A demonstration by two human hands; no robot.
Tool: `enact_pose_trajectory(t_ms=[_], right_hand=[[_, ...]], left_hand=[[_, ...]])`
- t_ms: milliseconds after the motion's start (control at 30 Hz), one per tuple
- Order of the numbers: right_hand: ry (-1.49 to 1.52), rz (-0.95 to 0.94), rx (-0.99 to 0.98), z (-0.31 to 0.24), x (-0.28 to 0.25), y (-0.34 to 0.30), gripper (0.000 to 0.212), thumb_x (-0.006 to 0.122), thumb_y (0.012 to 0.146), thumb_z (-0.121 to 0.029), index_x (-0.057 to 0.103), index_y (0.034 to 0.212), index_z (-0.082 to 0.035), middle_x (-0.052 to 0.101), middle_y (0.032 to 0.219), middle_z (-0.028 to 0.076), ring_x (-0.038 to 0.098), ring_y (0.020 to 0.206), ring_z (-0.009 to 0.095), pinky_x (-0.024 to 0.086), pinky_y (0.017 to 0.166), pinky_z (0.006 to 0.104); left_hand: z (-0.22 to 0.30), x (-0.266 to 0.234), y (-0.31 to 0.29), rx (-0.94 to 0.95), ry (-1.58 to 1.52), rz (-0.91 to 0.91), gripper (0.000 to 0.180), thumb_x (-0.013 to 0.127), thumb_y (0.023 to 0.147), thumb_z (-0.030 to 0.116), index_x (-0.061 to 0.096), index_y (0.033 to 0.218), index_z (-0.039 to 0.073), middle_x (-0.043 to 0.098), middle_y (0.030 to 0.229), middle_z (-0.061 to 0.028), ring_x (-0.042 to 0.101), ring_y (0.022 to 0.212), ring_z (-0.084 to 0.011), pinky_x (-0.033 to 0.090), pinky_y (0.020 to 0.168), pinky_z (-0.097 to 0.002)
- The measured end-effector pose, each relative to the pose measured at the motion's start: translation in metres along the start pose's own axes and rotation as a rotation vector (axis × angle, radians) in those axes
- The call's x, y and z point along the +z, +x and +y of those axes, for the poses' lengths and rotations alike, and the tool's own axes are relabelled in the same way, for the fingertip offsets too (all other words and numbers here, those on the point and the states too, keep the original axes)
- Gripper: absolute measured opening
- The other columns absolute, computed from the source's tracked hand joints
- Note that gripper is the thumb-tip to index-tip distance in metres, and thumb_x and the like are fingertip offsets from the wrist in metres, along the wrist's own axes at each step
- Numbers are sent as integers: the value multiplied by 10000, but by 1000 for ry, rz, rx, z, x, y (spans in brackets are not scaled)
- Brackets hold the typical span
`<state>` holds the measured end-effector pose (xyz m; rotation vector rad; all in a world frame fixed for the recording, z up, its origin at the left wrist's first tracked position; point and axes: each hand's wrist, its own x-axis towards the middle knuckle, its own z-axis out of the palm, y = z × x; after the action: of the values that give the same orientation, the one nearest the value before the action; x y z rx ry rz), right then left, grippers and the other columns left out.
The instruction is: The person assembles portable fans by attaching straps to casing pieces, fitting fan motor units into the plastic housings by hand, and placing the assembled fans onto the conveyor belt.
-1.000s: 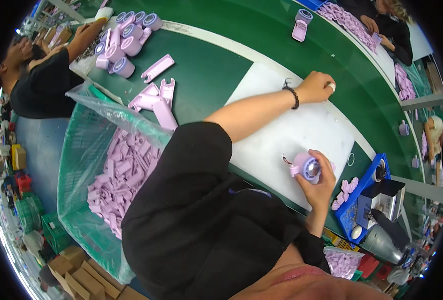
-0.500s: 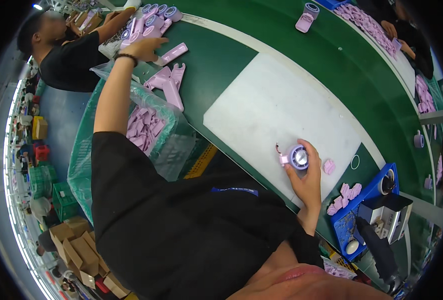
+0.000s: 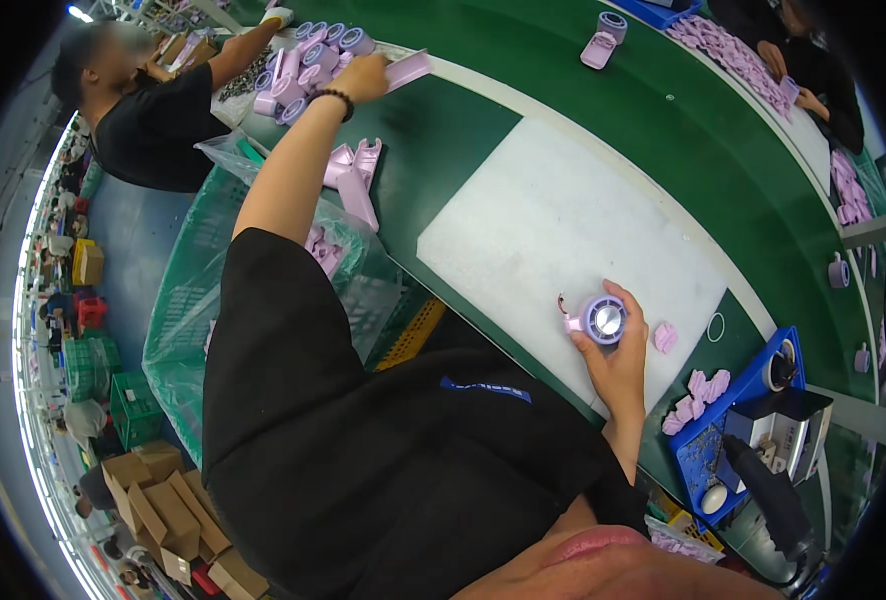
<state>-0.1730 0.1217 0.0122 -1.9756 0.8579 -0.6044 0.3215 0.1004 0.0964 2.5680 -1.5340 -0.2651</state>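
My left hand (image 3: 365, 78) reaches to the far left of the bench and grips one end of a pale pink, long curved plastic shell (image 3: 410, 70). A heap of round-headed pink and purple fan housings (image 3: 313, 75) lies just beside it. My right hand (image 3: 623, 360) curls around a small round purple fan head (image 3: 603, 318) with a silver centre, low over the white mat (image 3: 553, 220). A short dark red wire sticks up from its pink neck. Y-shaped pink shells (image 3: 356, 190) lie below my left forearm.
A lined green crate (image 3: 188, 300) holds more pink pieces at left. Right of the mat are a pink scrap, a ring (image 3: 716, 327), pink pieces (image 3: 696, 400) and a blue tray (image 3: 698, 465) of screws with a dark power screwdriver (image 3: 768, 490). Co-workers sit across and at far left.
My left hand has moved right and away from the heap's near side, and the pink shell that lay on the bench is now lifted in it. My right hand has hardly moved.
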Motion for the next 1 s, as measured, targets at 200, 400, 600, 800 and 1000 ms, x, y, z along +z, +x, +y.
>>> enact_pose_trajectory(t_ms=[200,400,600,800,1000], right_hand=[[108,70,-150,16,2,-5,644,766,814,-172,419,1346,-67,512,1330,147,476,1221,316,369,1026,404],[164,392,-268,23,0,-10,667,767,794,-174,380,1327,-67,451,1379,183,464,1250,330,364,1069,431],[173,752,-233,21,-10,-7,676,737,757,-149,383,1326,-67,452,1368,197,465,1246,329,362,1068,435],[275,851,-24,10,-41,8,732,797,714,-119,411,1332,-45,478,1352,152,512,1193,273,389,1042,365],[457,894,-103,11,-65,35,739,827,702,-57,438,1330,-40,514,1322,142,571,1129,259,448,998,348]], left_hand=[[115,-18,-1,494,-34,119,474,525,710,-98,669,1136,49,718,976,-122,673,700,-256,553,699,-346],[228,45,-31,691,-347,-44,331,643,632,-11,751,937,56,737,865,-58,675,769,-222,546,719,-308],[257,149,-83,978,-798,-36,308,616,661,19,735,944,36,719,886,-83,583,624,-222,468,589,-291],[272,112,-101,706,-1125,-444,283,588,861,44,660,1134,35,702,840,-80,599,644,-153,473,581,-245],[276,145,-105,362,-1457,-1042,208,554,882,78,650,1052,6,669,706,-78,593,551,-115,452,506,-207]])
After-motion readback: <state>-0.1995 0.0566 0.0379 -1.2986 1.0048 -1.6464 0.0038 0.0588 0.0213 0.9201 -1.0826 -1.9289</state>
